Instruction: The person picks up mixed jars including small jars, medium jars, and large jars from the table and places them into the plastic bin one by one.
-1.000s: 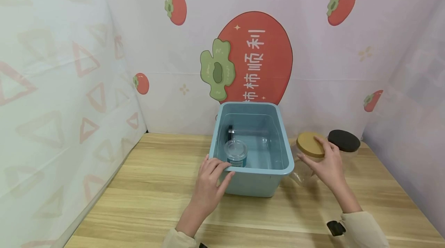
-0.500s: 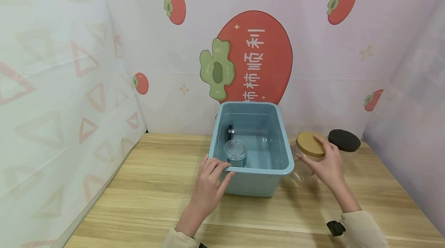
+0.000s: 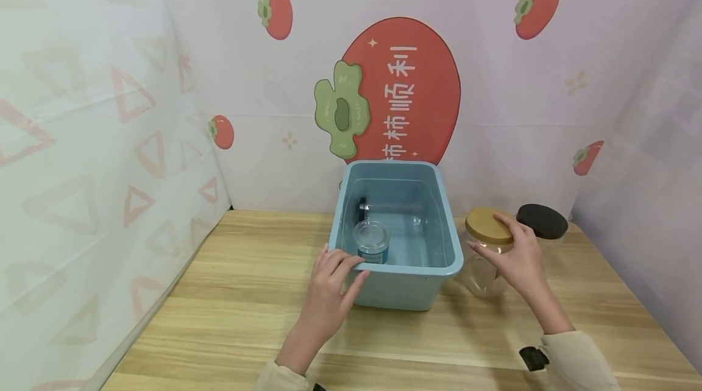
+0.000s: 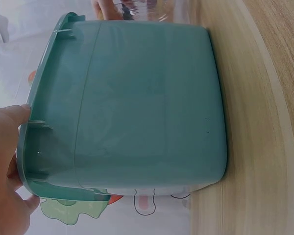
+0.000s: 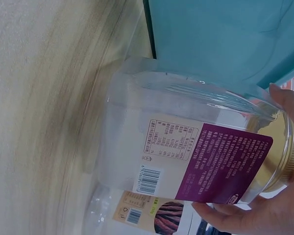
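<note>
My left hand (image 3: 328, 290) holds the near left corner of a light blue plastic bin (image 3: 403, 290), its fingers over the rim. Inside the bin lies a clear jar (image 3: 392, 209) on its side with a black lid. A small tub (image 3: 373, 243) with a clear lid and blue label stands near it. My right hand (image 3: 518, 257) grips a clear plastic jar (image 3: 482, 275) by its tan lid (image 3: 488, 225), just right of the bin. A purple label (image 5: 220, 164) shows on this jar in the right wrist view. Whether its base touches the table cannot be told.
A second clear jar with a black lid (image 3: 542, 221) stands behind my right hand, partly hidden. The bin and jars are on a wood-grain table (image 3: 247, 293). Printed cloth (image 3: 263, 74) encloses the back and sides.
The tan-lidded jar in my right hand has turned from a tilt to nearly upright, its base shifting right and toward me. My left hand and the bin have stayed put.
</note>
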Tool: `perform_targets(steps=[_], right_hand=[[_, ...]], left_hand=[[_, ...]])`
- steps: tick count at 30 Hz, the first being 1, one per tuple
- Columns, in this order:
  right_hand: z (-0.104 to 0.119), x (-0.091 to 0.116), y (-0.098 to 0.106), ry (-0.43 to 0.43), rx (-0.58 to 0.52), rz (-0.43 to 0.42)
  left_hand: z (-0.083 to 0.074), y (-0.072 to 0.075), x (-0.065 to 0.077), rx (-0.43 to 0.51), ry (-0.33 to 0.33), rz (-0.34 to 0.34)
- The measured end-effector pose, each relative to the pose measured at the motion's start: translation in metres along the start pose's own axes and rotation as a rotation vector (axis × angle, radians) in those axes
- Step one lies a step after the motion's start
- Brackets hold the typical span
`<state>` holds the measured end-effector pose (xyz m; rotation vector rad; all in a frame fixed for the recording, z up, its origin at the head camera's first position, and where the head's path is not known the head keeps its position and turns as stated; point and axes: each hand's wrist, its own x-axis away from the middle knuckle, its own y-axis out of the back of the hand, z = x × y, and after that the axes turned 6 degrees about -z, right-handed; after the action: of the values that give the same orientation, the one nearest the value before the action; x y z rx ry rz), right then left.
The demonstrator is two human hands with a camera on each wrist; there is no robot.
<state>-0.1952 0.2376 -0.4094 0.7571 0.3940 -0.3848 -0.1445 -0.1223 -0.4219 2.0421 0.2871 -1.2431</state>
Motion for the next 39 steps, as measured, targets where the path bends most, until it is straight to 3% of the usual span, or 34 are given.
perform_targets(steps=[18, 39], right_hand=[[0.007, -0.004, 0.013, 0.035, 0.018, 0.03], [0.013, -0.015, 0.03, 0.111, 0.134, 0.119]], left_hand=[[-0.001, 0.001, 0.0, 0.006, 0.003, 0.009], [-0.001, 0.001, 0.001, -0.001, 0.013, 0.018]])
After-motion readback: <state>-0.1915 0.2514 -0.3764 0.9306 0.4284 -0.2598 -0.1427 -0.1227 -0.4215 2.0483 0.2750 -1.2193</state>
